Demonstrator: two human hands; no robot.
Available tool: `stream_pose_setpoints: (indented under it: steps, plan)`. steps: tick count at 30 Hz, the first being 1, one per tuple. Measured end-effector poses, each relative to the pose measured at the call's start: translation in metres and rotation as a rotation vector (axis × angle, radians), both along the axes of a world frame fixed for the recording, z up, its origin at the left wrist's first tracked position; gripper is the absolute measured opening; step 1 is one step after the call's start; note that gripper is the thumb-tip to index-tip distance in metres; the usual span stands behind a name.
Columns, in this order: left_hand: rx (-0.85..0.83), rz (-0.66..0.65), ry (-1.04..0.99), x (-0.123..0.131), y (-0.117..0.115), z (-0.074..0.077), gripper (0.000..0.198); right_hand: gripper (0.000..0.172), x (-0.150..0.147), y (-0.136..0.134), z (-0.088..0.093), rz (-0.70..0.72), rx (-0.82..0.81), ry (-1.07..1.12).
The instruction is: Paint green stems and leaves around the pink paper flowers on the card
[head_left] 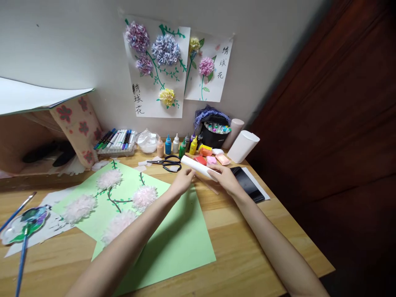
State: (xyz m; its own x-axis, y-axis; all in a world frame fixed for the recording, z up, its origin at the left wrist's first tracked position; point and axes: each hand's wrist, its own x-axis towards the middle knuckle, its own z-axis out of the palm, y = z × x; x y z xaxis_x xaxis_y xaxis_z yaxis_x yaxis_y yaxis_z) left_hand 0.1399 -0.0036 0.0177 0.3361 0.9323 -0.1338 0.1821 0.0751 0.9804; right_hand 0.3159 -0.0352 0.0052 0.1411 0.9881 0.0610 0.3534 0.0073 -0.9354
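White roll [194,164] is spanning the space over the wooden table [266,243], just beyond the green sheet [182,243]. The right hand [225,179] is pinching its near end between thumb and fingers; the left hand [183,180] is curling close below (whether it is gripping anything, I cannot tell). Light, even pressure would be keeping the roll undented. Right fingers are covering that near end, while a thin strip's [212,188] far end is disappearing near the left fingertips.
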Motion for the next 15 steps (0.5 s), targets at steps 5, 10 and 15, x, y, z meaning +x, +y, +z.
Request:
stream_pose_setpoints:
  steps: [5,10,15]
  plan:
    - [0.06,0.002,-0.221,0.005,-0.005,0.017,0.024,0.037,-0.012,-0.017,0.011,0.144,-0.074,0.409]
    - [0.095,0.044,-0.29,-0.002,-0.012,0.027,0.022,0.036,-0.027,-0.026,0.014,0.211,-0.117,0.622]
    - [0.098,0.105,-0.283,-0.001,-0.017,0.025,0.026,0.038,-0.032,-0.027,0.004,0.109,-0.032,0.603]
